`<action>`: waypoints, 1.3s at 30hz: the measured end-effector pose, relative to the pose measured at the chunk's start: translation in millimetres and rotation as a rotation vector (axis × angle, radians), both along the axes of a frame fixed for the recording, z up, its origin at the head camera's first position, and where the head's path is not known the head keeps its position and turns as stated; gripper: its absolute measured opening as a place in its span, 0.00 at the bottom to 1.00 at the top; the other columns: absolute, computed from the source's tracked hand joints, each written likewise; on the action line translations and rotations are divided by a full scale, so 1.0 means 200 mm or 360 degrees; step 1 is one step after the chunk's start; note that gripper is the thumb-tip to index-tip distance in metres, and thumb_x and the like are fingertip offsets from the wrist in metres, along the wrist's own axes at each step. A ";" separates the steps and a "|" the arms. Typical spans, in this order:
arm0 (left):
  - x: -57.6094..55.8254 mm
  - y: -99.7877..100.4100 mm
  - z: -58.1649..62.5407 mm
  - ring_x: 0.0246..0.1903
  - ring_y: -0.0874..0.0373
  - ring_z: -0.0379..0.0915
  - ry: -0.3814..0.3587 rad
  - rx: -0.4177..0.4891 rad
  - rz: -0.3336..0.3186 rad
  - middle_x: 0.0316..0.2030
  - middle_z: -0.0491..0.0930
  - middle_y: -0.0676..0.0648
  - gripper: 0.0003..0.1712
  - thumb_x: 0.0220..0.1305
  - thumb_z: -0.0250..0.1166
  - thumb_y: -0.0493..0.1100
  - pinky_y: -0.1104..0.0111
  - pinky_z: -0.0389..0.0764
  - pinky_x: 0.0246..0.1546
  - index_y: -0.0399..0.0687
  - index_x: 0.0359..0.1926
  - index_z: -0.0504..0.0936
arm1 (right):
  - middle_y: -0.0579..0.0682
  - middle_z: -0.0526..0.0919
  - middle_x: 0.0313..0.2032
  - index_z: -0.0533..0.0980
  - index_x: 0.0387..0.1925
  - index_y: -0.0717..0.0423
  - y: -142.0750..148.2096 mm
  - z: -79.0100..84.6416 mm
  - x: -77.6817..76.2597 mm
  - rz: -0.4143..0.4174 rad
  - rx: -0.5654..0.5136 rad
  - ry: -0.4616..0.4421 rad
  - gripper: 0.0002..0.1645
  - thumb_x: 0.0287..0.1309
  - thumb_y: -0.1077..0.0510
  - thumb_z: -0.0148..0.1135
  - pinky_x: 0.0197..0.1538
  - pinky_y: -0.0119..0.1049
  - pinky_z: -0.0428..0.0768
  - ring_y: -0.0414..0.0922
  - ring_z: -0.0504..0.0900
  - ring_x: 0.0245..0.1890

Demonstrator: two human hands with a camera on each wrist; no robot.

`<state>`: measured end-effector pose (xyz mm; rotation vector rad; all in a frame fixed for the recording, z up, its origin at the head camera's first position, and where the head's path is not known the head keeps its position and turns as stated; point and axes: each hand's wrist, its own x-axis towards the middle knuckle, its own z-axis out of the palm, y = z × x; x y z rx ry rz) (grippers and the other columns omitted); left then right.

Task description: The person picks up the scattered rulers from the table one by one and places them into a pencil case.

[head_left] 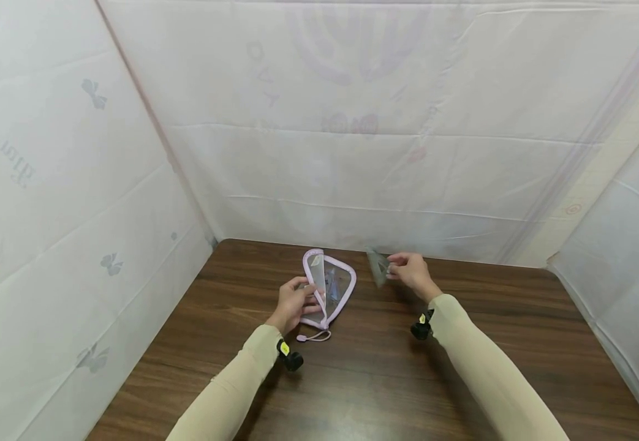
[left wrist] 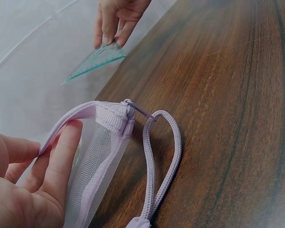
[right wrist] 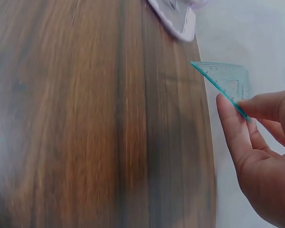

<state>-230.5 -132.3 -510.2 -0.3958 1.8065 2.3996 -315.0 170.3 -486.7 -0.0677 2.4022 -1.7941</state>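
Observation:
A clear set square (right wrist: 223, 78) with a green scaled edge and a small triangular cut-out is pinched between the thumb and fingers of my right hand (head_left: 412, 272), held above the back of the table. To its left lies a see-through mesh pouch (head_left: 347, 293) with lilac edging, its zipped mouth spread apart. My left hand (head_left: 295, 301) grips the pouch's near-left edge, thumb outside and fingers inside the mouth. Something bluish and clear (head_left: 332, 285) shows in the pouch; its kind cannot be made out. A lilac cord loop (left wrist: 149, 156) hangs from the zip pull.
The dark wooden table (head_left: 341, 380) reaches back to a pale printed sheet (head_left: 352, 165) hung as a wall. Similar sheets stand at the left (head_left: 65, 233) and right. A small black camera is strapped on each wrist.

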 end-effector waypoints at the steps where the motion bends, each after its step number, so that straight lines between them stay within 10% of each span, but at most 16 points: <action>1: 0.00 0.00 0.00 0.30 0.53 0.85 -0.0004 0.0000 0.0001 0.43 0.87 0.31 0.13 0.73 0.60 0.30 0.58 0.91 0.32 0.32 0.55 0.74 | 0.64 0.81 0.44 0.78 0.55 0.74 -0.01 0.00 0.00 0.0004 -0.0004 -0.0006 0.16 0.67 0.74 0.60 0.48 0.43 0.89 0.52 0.89 0.39; 25: -0.01 0.00 -0.03 0.28 0.53 0.85 0.0037 0.0022 0.0012 0.41 0.87 0.30 0.11 0.72 0.59 0.29 0.58 0.91 0.29 0.30 0.52 0.73 | 0.62 0.84 0.40 0.80 0.51 0.73 -0.32 -0.02 0.03 0.0160 0.0119 -0.0095 0.16 0.62 0.75 0.61 0.44 0.46 0.90 0.52 0.90 0.33; 39: -0.01 0.00 -0.01 0.30 0.52 0.86 0.0009 -0.0002 0.0010 0.42 0.86 0.29 0.13 0.73 0.59 0.30 0.58 0.91 0.30 0.30 0.55 0.73 | 0.60 0.85 0.37 0.83 0.45 0.72 -0.50 -0.04 0.07 0.0006 0.0102 -0.0167 0.14 0.55 0.77 0.63 0.38 0.41 0.91 0.51 0.90 0.29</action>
